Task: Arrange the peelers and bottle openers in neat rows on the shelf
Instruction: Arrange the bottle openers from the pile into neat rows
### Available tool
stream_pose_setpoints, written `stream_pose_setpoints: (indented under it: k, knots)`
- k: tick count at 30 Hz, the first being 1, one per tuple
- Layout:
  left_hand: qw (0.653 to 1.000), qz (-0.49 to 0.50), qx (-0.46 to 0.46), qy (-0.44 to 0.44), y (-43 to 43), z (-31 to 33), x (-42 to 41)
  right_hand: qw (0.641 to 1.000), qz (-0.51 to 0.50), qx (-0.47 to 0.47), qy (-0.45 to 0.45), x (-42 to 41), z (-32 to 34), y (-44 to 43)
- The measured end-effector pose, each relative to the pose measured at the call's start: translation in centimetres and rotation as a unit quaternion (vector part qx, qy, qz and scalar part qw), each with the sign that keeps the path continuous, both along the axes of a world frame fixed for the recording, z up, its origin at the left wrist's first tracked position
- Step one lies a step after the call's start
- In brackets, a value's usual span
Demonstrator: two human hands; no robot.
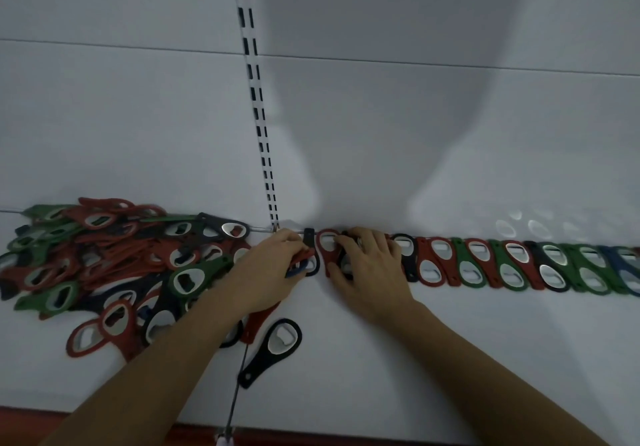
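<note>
The left hand (pixel 273 267) and right hand (pixel 372 265) are bare, and behind the fingers both wrists and forearms are uncovered as far back as is visible.

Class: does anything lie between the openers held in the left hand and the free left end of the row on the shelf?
Nothing visible does. The left hand holds its openers right beside the row's end, where the right hand rests. The pile lies further left, a loose black opener nearer the front.
</note>
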State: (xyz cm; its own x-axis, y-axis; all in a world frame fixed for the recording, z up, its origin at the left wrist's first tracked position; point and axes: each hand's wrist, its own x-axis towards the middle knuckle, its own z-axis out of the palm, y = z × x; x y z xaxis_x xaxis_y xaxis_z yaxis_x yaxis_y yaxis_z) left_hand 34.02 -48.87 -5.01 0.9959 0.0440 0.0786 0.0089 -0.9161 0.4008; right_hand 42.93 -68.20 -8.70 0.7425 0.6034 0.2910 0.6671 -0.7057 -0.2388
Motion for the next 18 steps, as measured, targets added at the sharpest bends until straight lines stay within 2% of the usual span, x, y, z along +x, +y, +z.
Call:
stream_pose_setpoints:
  k: [7,9,11,13,15,18]
  knots:
    - [1.000,0.001,-0.001,0.011,-0.6,0.0,0.1,1.000,0.006,0.006,0.003,0.0,0.0,0.0]
    - [0.999,0.016,-0.026,0.014,-0.4,0.3,0.0,1.000,0.004,0.010,0.008,-0.1,0.1,-0.1]
    - [0.992,0.036,-0.119,0.028,-0.1,1.2,-0.1,0.999,0.002,0.033,0.009,-0.2,0.4,-0.1]
    - [0.963,0.028,-0.262,0.059,0.3,2.2,-0.4,0.998,0.029,0.058,-0.022,-0.5,1.0,-0.3]
    - [0.937,0.017,-0.342,0.071,0.7,2.7,-0.9,0.991,0.080,0.106,-0.019,-1.0,1.6,0.0]
    - [0.919,0.021,-0.390,0.059,0.4,3.2,-1.5,0.957,0.120,0.227,0.135,-1.8,3.8,1.4]
